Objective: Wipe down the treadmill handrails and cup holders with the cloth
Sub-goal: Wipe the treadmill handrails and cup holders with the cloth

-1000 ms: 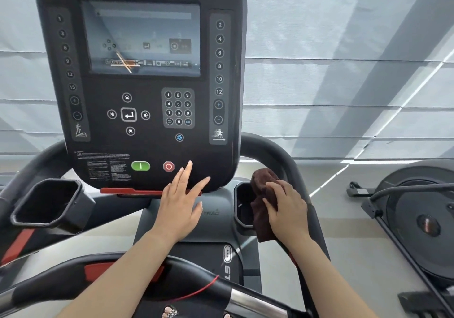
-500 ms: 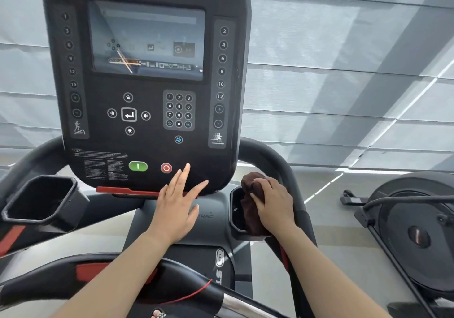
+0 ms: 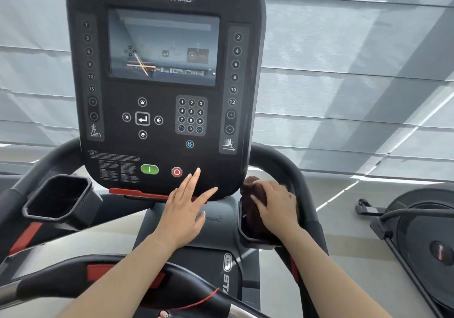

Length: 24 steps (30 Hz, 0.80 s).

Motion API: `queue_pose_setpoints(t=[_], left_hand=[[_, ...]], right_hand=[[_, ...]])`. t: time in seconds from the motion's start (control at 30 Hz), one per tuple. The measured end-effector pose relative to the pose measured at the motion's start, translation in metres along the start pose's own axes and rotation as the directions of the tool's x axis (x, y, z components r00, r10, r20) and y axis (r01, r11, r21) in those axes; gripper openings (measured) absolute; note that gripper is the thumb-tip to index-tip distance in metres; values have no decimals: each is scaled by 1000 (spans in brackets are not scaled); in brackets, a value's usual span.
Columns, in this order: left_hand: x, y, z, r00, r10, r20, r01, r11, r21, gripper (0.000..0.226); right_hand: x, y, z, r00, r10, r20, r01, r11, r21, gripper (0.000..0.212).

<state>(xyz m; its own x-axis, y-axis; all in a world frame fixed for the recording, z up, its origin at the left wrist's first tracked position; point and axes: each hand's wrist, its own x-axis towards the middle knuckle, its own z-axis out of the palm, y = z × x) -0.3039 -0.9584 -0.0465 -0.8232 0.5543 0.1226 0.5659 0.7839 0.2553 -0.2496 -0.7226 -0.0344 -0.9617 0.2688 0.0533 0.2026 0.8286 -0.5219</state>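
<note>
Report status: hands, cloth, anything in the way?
Right hand shut on cloth, pressing it into right cup holder. Left hand open, flat on console lower edge, near red stop button. Nothing in the way.

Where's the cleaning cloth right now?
In the head view, the dark brown cloth is bunched under the right hand, pressed into the right cup holder, just right of the console's lower corner.
</note>
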Motion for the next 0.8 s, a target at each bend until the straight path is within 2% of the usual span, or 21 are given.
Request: queue_pose_setpoints(t=[0.1,0.27,0.37,0.6,0.8], left_hand=[[1,-1,-7,998,28,51,-30,999,39,63],[-8,-12,-24,999,-31,45,32,999,-32,62],[-13,-22,-31,996,-86,1,86,993,-79,59],[-24,-44,-33,993,-103,-49,90,971,-224,54],[-46,-92,-54,988,-146,-55,129,964,-231,52]], right_hand=[[-23,-12,1,993,-110,49,107,992,61,28],[-37,-22,-4,988,-141,67,135,987,91,31],[-36,-32,-12,986,-168,22,162,974,155,30],[-32,-75,-6,974,-218,-55,224,917,330,32],[-20,-139,30,963,-211,-169,264,867,423,30]])
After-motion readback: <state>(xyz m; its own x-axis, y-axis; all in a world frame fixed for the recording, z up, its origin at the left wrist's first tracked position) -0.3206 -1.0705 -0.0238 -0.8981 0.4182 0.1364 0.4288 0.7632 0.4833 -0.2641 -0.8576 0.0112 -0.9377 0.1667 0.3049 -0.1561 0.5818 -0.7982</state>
